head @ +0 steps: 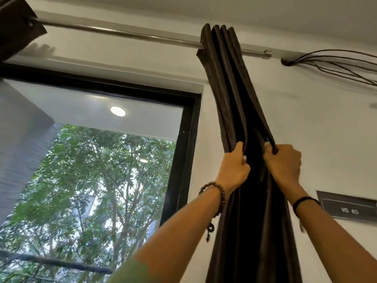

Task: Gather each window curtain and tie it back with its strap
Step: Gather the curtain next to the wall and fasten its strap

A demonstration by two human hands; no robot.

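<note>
Dark curtain [230, 94], seemingly pinched between left grip [232, 168], right grip [285, 166]

Both arms reach up toward twelve o'clock; left hand [232, 166] and right hand [283, 164] each grip folds of the dark curtain [230, 94], fingers curled.

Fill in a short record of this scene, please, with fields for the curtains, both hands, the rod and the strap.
near curtain: dark, gathered in folds, hanging on the rod, right of the window
left hand: grips a fold on its left side
right hand: grips its right edge
far curtain: bunched at the rod's left end
strap: not in view
tie-back: not yet done
</note>
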